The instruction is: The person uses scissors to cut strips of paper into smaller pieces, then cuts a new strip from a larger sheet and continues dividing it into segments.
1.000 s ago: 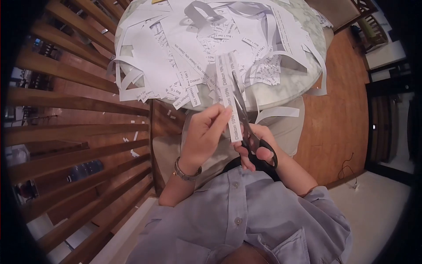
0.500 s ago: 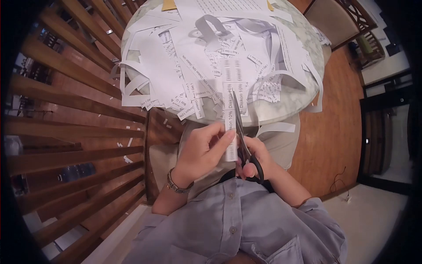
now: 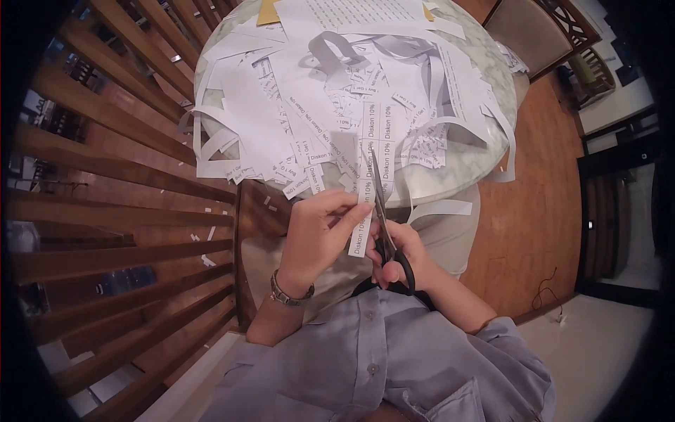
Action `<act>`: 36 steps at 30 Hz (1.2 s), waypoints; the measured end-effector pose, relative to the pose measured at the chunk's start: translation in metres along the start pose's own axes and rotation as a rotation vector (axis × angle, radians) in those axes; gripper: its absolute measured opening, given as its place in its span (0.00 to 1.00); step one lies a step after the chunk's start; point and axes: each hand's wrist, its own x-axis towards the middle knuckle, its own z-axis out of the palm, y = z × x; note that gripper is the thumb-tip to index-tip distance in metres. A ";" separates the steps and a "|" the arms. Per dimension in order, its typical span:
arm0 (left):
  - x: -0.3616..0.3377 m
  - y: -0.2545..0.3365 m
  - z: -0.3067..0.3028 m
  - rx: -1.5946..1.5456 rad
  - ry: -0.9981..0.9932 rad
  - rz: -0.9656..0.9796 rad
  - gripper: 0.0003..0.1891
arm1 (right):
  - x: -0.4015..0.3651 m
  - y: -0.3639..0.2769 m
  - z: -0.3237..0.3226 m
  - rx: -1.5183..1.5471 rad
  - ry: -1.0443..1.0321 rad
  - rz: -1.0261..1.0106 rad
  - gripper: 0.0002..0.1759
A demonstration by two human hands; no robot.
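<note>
My left hand pinches the near part of a printed paper strip reading "Diskon 10%" between thumb and fingers. The strip points away from me, over the table's near edge, with two columns of print at its far part. My right hand grips black-handled scissors, thumb in one loop. The blades lie along the paper between the two columns, tips pointing away from me. Many small cut slips with printed words lie on the table just beyond.
A round marble table bears large paper sheets, curled offcuts and a yellow envelope. Wooden slats stand at the left. A chair is at the far right. Paper scraps lie on the floor.
The near part of the strip has swung slightly left with my left hand, and its print shows more clearly. The scissors have closed somewhat, their handle loops nearer together.
</note>
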 end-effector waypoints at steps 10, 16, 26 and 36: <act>-0.001 0.017 0.010 -0.180 0.092 -0.039 0.12 | 0.001 0.004 -0.003 -0.051 -0.032 -0.033 0.30; 0.001 0.004 0.006 -0.233 0.118 0.055 0.12 | 0.000 0.009 -0.007 -0.095 -0.076 -0.059 0.32; 0.000 0.011 0.005 -0.314 0.170 -0.068 0.13 | -0.002 0.004 -0.007 -0.169 -0.090 -0.053 0.35; 0.002 0.013 0.002 -0.308 0.131 -0.078 0.10 | -0.003 0.004 -0.009 -0.124 -0.110 -0.053 0.30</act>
